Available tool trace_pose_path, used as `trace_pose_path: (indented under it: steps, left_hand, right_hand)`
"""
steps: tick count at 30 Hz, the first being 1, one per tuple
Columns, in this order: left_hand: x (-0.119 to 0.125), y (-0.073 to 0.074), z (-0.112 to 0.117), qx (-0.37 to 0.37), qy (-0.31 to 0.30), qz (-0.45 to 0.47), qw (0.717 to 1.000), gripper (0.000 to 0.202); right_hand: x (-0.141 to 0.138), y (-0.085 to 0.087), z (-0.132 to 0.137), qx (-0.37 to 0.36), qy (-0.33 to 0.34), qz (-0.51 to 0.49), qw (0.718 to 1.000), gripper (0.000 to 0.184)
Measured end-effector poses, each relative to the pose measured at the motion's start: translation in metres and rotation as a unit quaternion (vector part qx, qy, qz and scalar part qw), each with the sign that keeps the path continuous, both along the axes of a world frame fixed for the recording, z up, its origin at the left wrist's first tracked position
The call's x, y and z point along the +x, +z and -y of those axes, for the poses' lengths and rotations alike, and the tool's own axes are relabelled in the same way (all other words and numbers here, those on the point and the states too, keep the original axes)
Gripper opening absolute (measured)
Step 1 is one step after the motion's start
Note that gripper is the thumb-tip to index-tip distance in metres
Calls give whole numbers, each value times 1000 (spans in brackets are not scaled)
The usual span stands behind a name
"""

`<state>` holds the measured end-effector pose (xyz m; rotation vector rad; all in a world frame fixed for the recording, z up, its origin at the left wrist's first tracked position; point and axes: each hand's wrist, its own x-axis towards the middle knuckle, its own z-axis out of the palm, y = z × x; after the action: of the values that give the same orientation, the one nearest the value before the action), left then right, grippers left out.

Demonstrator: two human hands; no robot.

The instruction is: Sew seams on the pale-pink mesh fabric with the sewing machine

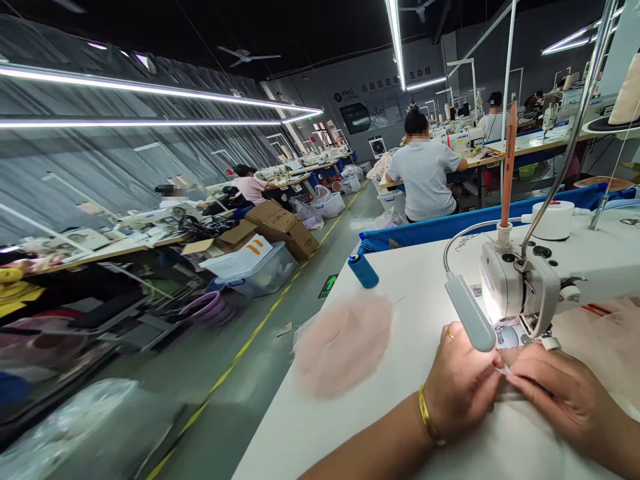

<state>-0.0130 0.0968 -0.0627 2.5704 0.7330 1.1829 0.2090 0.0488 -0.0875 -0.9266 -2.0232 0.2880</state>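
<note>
Across the aisle a clear lidded bin [255, 270] sits on the floor, its contents too blurred to tell, with closed cardboard boxes [283, 230] stacked just behind it. On my table a pink fabric pile [343, 343] lies loose. My left hand [463, 383] and right hand [560, 393], fingers curled in, pinch a small white fabric piece [505, 370] between their tips, just in front of the sewing machine [520, 287].

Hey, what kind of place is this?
Probably a garment factory: the left hand and right hand pinch fabric at a sewing machine, and workers sit at rows of similar benches.
</note>
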Motion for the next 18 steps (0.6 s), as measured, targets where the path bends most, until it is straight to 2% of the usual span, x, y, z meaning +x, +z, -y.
trace_pose_path:
  steps: [4,9,18]
  left_hand:
    - [-1,2,0,28,-5,-22,999,15]
    - [-1,6,1,33,-24,-25,999,35]
    - [-5,1,-1,27,-5,-65,998,11]
  right_hand:
    - [1,-3,0,24,-15,19,999,19]
    - [2,-6,1,65,-9,55,996,20]
    - [2,-3,1,81,-15,42,996,23]
